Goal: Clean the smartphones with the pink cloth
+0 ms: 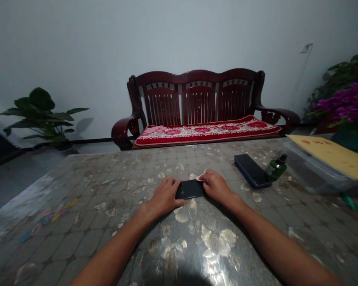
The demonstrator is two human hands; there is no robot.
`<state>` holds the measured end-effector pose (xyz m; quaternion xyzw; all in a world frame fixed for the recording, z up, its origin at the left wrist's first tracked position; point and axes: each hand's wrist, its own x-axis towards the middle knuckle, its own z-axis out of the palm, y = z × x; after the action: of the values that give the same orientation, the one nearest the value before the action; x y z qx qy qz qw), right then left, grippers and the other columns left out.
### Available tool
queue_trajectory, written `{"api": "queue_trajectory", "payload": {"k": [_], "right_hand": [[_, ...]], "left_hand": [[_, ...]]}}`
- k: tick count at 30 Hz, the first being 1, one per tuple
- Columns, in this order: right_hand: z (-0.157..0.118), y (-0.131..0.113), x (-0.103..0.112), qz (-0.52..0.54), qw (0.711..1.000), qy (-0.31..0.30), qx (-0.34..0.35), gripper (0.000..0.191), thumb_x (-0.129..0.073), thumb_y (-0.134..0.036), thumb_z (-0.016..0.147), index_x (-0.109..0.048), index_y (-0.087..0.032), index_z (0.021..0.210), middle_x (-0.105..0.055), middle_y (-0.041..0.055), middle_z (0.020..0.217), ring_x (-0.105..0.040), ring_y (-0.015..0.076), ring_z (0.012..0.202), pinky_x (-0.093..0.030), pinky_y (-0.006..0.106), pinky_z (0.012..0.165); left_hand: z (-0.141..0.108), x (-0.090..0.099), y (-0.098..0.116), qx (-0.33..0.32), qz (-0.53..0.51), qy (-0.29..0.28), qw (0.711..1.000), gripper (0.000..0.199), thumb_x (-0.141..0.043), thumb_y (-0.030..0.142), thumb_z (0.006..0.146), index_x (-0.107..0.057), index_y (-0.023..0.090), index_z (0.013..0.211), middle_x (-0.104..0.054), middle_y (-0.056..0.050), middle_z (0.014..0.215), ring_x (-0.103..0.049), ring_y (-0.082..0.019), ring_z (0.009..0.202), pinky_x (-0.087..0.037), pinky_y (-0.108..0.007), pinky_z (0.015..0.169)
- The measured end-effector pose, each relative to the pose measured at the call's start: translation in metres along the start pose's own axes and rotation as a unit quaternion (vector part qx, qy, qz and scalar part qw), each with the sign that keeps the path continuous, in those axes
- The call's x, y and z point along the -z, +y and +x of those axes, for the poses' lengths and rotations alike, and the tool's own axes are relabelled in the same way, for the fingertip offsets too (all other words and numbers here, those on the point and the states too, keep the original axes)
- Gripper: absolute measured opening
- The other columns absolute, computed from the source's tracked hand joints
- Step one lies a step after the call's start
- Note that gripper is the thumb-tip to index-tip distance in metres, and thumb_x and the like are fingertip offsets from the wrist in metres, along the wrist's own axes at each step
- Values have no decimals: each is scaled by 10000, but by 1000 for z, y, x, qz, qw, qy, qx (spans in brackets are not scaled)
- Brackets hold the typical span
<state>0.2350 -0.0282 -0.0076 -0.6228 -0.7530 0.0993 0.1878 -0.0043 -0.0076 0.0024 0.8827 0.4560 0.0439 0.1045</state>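
Note:
A dark phone (190,189) lies flat and sideways on the patterned tabletop (107,222). My left hand (166,194) grips its left end, with the thumb along the near edge and the fingers at the far side. At the phone's right end, my right hand (214,186) is closed on a small pinkish-white cloth or pad (200,177), which shows at its fingertips by the phone's far right corner. Most of the pad is hidden by the fingers.
To the right lie a dark flat case (252,170), a green bottle (276,168) and a clear plastic box (313,169) under a yellow sheet (331,153). Colourful bands (52,215) lie at left. A wooden bench (198,99) stands beyond the table.

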Motion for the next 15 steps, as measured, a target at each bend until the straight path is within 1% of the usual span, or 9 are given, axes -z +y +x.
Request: {"api": "queue_trajectory", "payload": {"k": [3,6,10,13,15], "right_hand": [[-1,-6,2,-19,1000,-8,0,303,-526,-122,927,-754,-184,1117,-670,93,1032,-613,188,984,-433,248,866],[-2,-14,4,-44,999,-18,-3,290,-508,-142,955,-750,-175,1112,-671,99,1027,-617,197,985,-430,254,848],[-6,-23,3,-77,997,-28,11,279,-490,-150,966,-747,-171,1073,-668,98,1003,-623,200,948,-425,259,802],[-9,-26,2,-73,997,-29,28,277,-490,-152,966,-744,-180,1073,-666,85,996,-623,189,929,-420,251,787],[-9,-25,2,-66,997,-28,26,281,-493,-154,966,-745,-187,1086,-664,81,999,-623,182,916,-420,247,781]], "left_hand": [[-2,-4,-14,-34,-64,12,997,673,-761,355,776,-521,224,1391,-573,-109,1313,-500,-309,1209,-407,-428,1062],[-2,-11,-24,-57,-113,35,991,663,-769,332,764,-540,228,1377,-581,-105,1303,-501,-305,1209,-403,-438,1071],[0,-19,-27,-61,-127,62,988,673,-774,325,750,-547,215,1374,-599,-110,1277,-507,-314,1195,-403,-463,1069],[1,-22,-27,-63,-127,74,987,687,-769,342,753,-536,216,1387,-608,-106,1264,-515,-313,1183,-408,-468,1062],[1,-23,-27,-63,-127,78,987,687,-765,351,756,-533,219,1389,-610,-104,1262,-518,-311,1184,-408,-467,1062]]}}
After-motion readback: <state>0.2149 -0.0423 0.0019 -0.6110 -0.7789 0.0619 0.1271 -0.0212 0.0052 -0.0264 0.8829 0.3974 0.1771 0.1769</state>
